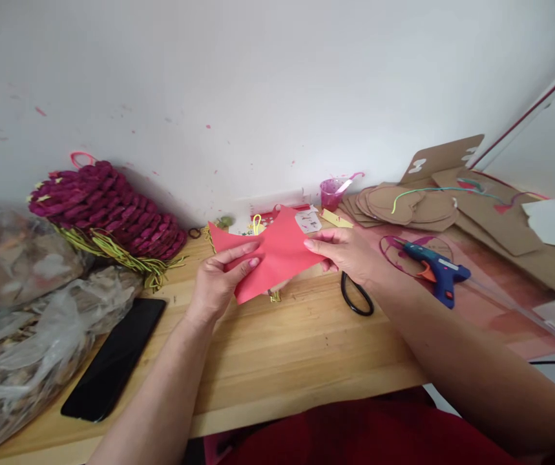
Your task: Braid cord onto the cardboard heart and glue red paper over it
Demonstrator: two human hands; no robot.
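Note:
A piece of red paper (pixel 277 252) with a curved cut-out upper edge is held up above the wooden table. My left hand (pixel 219 278) pinches its lower left part, thumb on the front. At its right edge my right hand (pixel 338 252) grips it between thumb and fingers. Below my right wrist lies a black loop (pixel 357 296), partly covered by the forearm; it may be a scissors handle. Small items behind the paper, among them a yellow loop (pixel 257 223), are partly hidden by it.
Left: a purple bumpy craft piece (pixel 112 210), plastic bags (pixel 39 342) and a black phone (pixel 115 358). Right: a blue glue gun (pixel 437 268), cardboard pieces (pixel 495 223) and a pink cup (pixel 331 194). A white wall (pixel 258 84) rises behind the wooden table (pixel 306 361).

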